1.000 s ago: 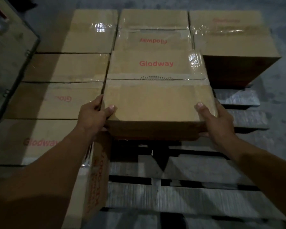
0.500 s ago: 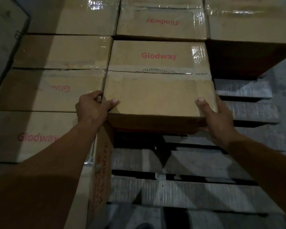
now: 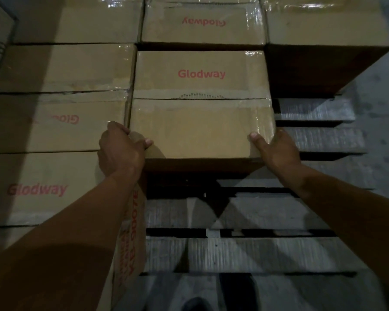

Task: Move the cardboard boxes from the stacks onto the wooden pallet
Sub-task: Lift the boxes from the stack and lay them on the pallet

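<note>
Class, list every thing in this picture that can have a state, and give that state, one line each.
Held box: taped shut, gripped at both near corners; whether it is set down is unclear.
Left hand: grips the near left corner, thumb on top.
Right hand: grips the near right corner, thumb on top.
Pallet: partly loaded, near slats bare.
Box behind: taped shut, lettering upside down.
</note>
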`<state>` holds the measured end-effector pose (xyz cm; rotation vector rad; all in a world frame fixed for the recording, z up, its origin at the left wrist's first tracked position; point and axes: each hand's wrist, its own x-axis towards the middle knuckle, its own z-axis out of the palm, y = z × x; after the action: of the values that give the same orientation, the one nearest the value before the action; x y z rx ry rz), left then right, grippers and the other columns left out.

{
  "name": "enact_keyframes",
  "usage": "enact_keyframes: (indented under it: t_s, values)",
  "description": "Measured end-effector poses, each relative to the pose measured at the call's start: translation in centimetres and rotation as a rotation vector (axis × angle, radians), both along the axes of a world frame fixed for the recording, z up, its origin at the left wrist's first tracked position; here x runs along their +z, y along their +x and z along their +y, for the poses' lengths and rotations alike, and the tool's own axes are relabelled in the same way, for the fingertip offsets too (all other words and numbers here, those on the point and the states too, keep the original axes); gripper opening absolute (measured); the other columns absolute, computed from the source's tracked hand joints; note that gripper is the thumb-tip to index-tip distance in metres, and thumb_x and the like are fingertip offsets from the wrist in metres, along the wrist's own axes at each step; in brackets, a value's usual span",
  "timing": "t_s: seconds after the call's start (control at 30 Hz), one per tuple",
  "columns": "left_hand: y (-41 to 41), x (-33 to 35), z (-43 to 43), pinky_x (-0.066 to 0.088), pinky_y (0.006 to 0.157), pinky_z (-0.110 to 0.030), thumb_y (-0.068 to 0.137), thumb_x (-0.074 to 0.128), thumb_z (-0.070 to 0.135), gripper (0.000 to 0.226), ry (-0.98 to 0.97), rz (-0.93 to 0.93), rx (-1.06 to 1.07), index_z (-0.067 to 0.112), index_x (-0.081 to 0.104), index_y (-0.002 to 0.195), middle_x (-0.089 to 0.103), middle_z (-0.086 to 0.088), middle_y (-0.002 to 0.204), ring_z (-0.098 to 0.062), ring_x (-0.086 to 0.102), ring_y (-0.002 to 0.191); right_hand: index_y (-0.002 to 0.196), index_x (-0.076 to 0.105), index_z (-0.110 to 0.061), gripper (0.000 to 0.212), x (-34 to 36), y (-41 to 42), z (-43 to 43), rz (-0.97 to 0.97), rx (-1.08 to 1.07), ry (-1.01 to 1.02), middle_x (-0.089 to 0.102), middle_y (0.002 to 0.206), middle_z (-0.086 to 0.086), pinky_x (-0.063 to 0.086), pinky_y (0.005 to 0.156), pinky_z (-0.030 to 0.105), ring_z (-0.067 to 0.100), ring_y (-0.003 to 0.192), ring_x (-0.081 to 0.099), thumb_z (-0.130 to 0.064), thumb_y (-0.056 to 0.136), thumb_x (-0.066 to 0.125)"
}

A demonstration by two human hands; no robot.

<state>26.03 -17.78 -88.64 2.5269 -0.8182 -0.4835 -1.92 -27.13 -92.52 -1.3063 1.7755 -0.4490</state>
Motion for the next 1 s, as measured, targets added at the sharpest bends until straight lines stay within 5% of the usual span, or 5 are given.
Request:
enact_keyframes:
  t_s: [0.23, 0.67, 0.87, 1.0]
  values:
    - [-4.6, 1.8, 1.2, 0.044, 0.095, -0.037, 0.098, 0.06, 0.037, 0.05, -0.06, -0.019, -0.344, 0.005, 0.056, 0.136, 0.059, -0.018, 0.132, -0.034, 0.057, 0.119, 0.16, 0.02, -0.009, 0.084, 3.1, -1.6, 2.4, 0.197, 0.057, -0.045, 0.033, 0.16, 0.016, 0.032, 0.117, 0.044, 0.034, 0.146, 0.033, -0.053, 0.098, 0.055]
    - [-20.9, 6.8, 2.1, 0.042, 0.1, -0.039, 0.097, 0.058, 0.043, 0.058, -0.069, -0.036, -0.939, 0.007, 0.052, 0.142, 0.056, -0.017, 0.139, -0.034, 0.053, 0.124, 0.158, 0.025, -0.013, 0.076, 8.1, -20.9, 14.6, 0.318, -0.37, -0.067, 0.031, 0.163, 0.011, 0.025, 0.121, 0.04, 0.032, 0.147, 0.033, -0.054, 0.1, 0.051]
    - [-34.5, 5.8, 1.0, 0.045, 0.101, -0.04, 0.094, 0.06, 0.052, 0.063, -0.063, 0.005, -1.176, 0.011, 0.053, 0.141, 0.057, -0.014, 0.14, -0.031, 0.055, 0.125, 0.153, 0.038, -0.016, 0.068, 8.1, -33.0, 20.8, 0.323, -0.608, -0.088, 0.041, 0.157, 0.009, 0.03, 0.119, 0.042, 0.03, 0.143, 0.039, -0.051, 0.097, 0.055]
    - [-44.5, 4.3, 0.1, 0.041, 0.107, -0.041, 0.092, 0.059, 0.055, 0.068, -0.043, 0.007, -1.359, 0.01, 0.052, 0.143, 0.054, -0.014, 0.144, -0.03, 0.051, 0.131, 0.157, 0.028, -0.012, 0.073, 6.7, -41.1, 24.8, 0.325, -0.767, 0.018, 0.033, 0.162, 0.01, 0.024, 0.121, 0.041, 0.029, 0.147, 0.033, -0.052, 0.1, 0.051]
